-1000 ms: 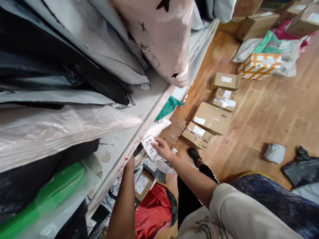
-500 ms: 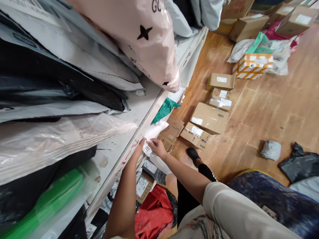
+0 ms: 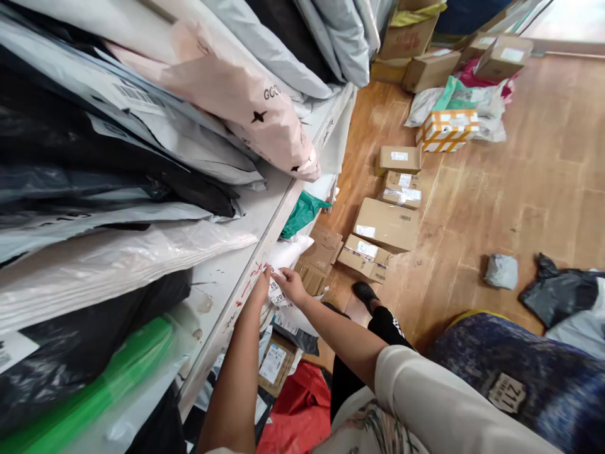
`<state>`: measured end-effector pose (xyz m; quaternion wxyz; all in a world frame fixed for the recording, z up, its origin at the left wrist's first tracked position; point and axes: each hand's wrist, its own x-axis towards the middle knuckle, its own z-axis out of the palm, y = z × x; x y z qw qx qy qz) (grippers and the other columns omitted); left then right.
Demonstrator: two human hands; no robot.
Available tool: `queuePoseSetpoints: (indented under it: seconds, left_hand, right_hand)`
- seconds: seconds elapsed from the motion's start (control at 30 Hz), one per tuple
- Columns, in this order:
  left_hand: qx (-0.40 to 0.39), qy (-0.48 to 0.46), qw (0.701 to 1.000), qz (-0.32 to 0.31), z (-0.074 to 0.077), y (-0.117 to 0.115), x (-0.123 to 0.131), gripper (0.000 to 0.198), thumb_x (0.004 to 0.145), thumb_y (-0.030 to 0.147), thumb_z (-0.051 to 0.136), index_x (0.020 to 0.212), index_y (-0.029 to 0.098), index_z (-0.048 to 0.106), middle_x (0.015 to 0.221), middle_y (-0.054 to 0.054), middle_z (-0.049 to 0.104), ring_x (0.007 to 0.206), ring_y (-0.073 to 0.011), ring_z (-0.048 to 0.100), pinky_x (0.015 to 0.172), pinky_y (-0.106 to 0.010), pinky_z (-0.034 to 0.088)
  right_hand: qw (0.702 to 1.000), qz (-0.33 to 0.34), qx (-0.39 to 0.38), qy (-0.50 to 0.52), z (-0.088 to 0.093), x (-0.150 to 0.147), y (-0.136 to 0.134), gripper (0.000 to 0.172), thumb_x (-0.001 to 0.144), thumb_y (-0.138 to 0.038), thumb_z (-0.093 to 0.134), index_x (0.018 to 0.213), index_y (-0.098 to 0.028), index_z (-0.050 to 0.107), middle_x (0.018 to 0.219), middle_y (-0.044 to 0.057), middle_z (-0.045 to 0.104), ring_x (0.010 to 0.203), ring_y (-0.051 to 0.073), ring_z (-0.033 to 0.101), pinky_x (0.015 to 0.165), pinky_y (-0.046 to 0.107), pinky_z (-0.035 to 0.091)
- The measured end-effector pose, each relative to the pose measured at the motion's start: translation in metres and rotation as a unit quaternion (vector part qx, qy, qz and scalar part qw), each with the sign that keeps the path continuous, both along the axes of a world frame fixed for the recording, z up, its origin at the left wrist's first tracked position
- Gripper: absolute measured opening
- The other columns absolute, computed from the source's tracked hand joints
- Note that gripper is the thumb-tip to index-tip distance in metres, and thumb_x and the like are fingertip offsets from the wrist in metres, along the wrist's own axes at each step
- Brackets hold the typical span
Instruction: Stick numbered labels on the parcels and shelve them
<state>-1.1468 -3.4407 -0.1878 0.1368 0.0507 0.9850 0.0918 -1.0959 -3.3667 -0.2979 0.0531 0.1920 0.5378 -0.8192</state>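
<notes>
A white strip of printed number labels (image 3: 278, 297) hangs between my hands at the shelf's front edge. My left hand (image 3: 260, 288) pinches its upper left side, close against the shelf lip. From the right, my right hand (image 3: 292, 285) grips the strip between thumb and fingers. Just behind my fingers lies a white plastic parcel (image 3: 293, 248), and past it a green plastic parcel (image 3: 305, 213), both on the level below the shelf edge (image 3: 250, 287). Part of the strip is covered by my fingers.
Packed mailing bags fill the shelf on the left, among them a pink bag (image 3: 246, 113) jutting over the edge. Cardboard boxes (image 3: 388, 222) line the floor. Below my arms lies a red bag (image 3: 300, 410); a dark blue sack (image 3: 501, 372) is at my right.
The camera view has shifted, so the shelf and floor boxes sit differently. My hands stay together on the label strip, and more of its printed length shows below them.
</notes>
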Motion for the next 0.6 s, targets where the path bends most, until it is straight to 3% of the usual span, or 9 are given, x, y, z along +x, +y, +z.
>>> queuePoseSetpoints:
  seconds: [0.2,0.4,0.53,0.6]
  left_hand:
    - [-0.021,0.004,1.000,-0.016,0.002,0.000,0.006,0.027,0.094,0.024,0.040,0.110,0.014,0.059,0.100,-0.013,0.068,0.103,-0.0275,0.061,0.091,-0.038,0.044]
    - [-0.037,0.017,0.999,-0.027,-0.001,-0.003,0.008,0.024,0.092,0.019,0.041,0.106,0.013,0.060,0.098,-0.014,0.069,0.104,-0.0279,0.061,0.091,-0.037,0.045]
    - [-0.044,0.026,0.998,-0.038,-0.004,-0.008,0.011,0.026,0.091,0.019,0.041,0.107,0.012,0.060,0.105,-0.017,0.068,0.103,-0.0289,0.061,0.091,-0.038,0.046]
    - [-0.047,0.031,0.998,-0.037,-0.003,-0.009,0.012,0.026,0.090,0.019,0.043,0.107,0.012,0.061,0.106,-0.017,0.068,0.103,-0.0302,0.061,0.092,-0.040,0.045]
  right_hand:
    - [0.997,-0.008,0.003,-0.072,-0.004,0.000,-0.002,0.051,0.066,-0.064,0.067,0.054,-0.019,0.046,0.046,-0.006,0.039,0.044,0.007,0.034,0.043,0.022,0.024]
    - [0.994,0.063,-0.048,-0.081,0.007,0.018,0.008,0.055,0.052,-0.067,0.075,0.061,-0.017,0.055,0.050,-0.003,0.050,0.046,0.010,0.043,0.045,0.023,0.030]
    - [0.993,0.050,-0.020,-0.108,0.004,0.037,0.023,0.058,0.058,-0.068,0.072,0.050,-0.021,0.040,0.041,-0.008,0.031,0.039,0.005,0.024,0.040,0.023,0.016]
    - [0.991,0.035,0.000,-0.127,0.000,0.049,0.035,0.060,0.062,-0.069,0.069,0.049,-0.022,0.034,0.040,-0.009,0.026,0.039,0.005,0.021,0.039,0.023,0.013]
